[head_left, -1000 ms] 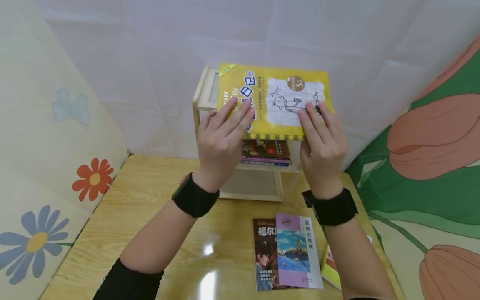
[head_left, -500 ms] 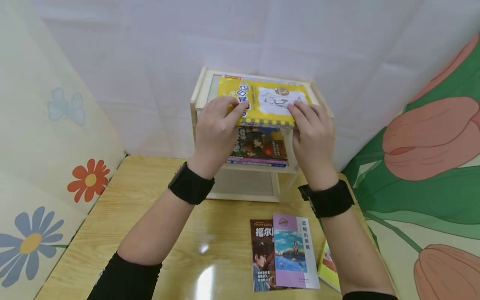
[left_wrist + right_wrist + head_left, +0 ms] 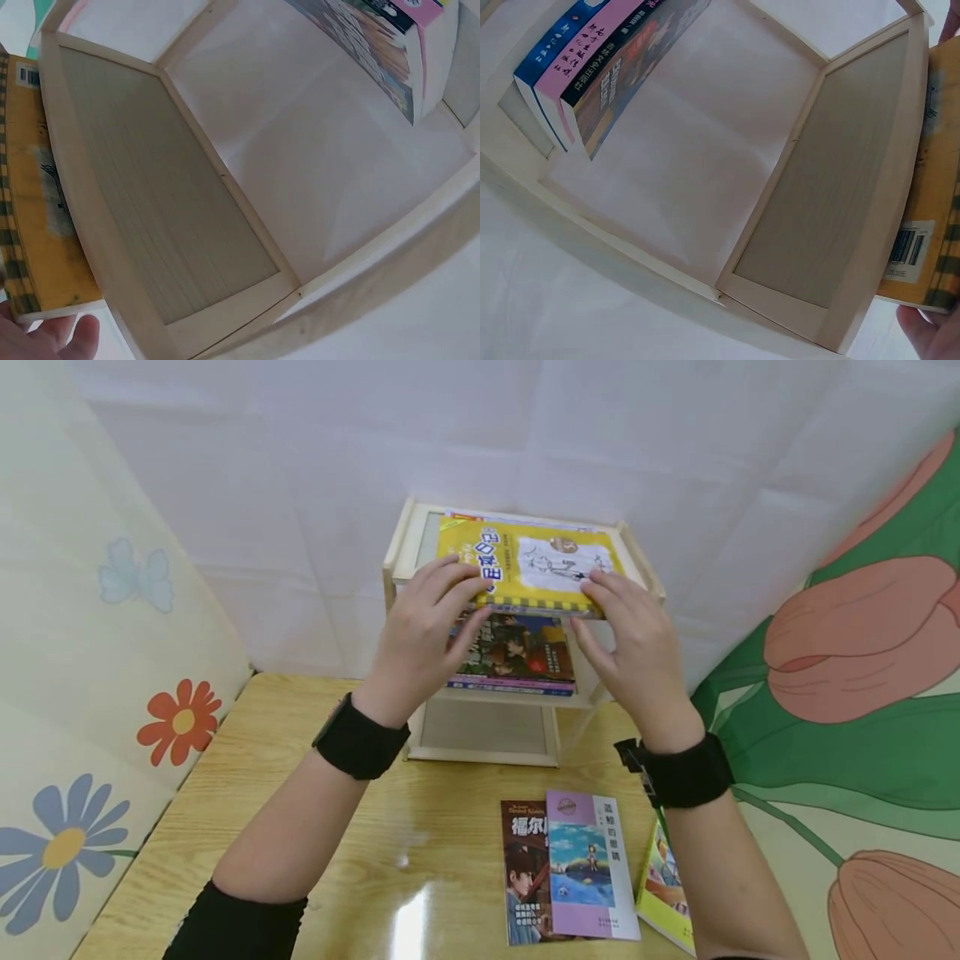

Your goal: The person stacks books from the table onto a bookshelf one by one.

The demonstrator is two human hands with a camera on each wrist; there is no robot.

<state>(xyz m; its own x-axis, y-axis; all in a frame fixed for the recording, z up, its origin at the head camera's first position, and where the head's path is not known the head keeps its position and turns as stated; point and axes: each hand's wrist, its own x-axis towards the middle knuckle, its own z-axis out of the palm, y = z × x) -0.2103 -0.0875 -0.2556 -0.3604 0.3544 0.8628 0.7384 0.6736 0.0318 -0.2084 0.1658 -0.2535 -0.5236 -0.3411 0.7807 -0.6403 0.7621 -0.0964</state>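
A yellow comic book (image 3: pixel 551 564) lies flat over the top tier of the small wooden shelf (image 3: pixel 480 753), its front edge jutting past the tier. My left hand (image 3: pixel 420 627) has its fingers on the cover's left front corner, thumb at the lower front edge. At the other front corner, my right hand (image 3: pixel 641 639) grips likewise, fingers on top and thumb below. From underneath, the left wrist view shows the book's checkered underside (image 3: pixel 45 217). The right wrist view shows its barcode end (image 3: pixel 915 251) with fingertips beside it.
On the middle tier lies a stack of books (image 3: pixel 521 652). Lower on the wooden table (image 3: pixel 360 860) are a brown book (image 3: pixel 525 860) partly covered by a purple book (image 3: pixel 588 860), and a yellow-green book (image 3: pixel 667 881) by my right forearm. A white cloth wall (image 3: pixel 322 510) stands behind.
The yellow book has come down from above the shelf onto its top tier, moving slightly forward and left. Since half a second ago, both thumbs have spread away from the fingers.
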